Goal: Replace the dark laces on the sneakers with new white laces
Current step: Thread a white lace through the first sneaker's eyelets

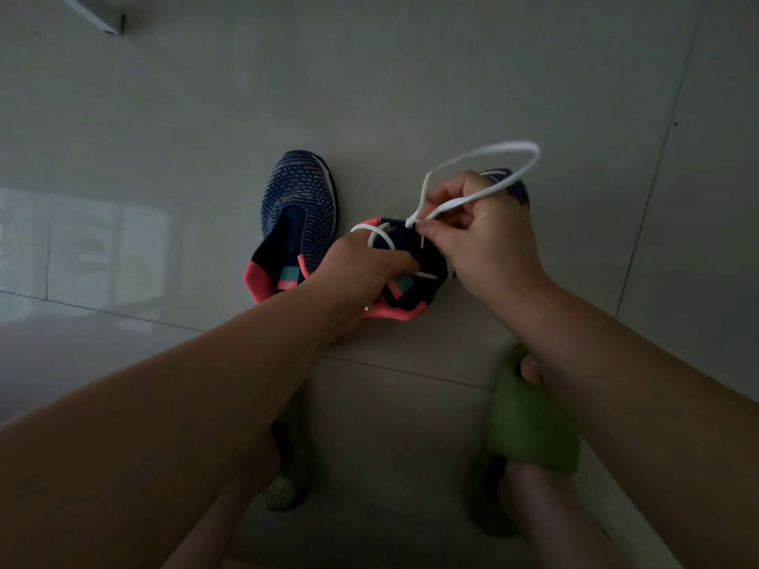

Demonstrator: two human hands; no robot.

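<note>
There are 2 sneakers on the floor: 1 on the left (299, 211) with no lace in it, and 1 on the right (410, 277) partly behind the hands. 1 white lace (484, 158) shows. 2 hands are in view, the left (361, 273) and the right (480, 240). 2 green slippers show, left (287, 486) and right (530, 420).

Left sneaker (302, 211): navy knit with coral heel collar, flat on the floor, toe pointing away, no lace visible.
Right sneaker (404, 297): same colours, just beside it, mostly hidden, collar facing the camera.
White lace (484, 151): flat, partly threaded through the right sneaker, one long loop raised above it.
</note>
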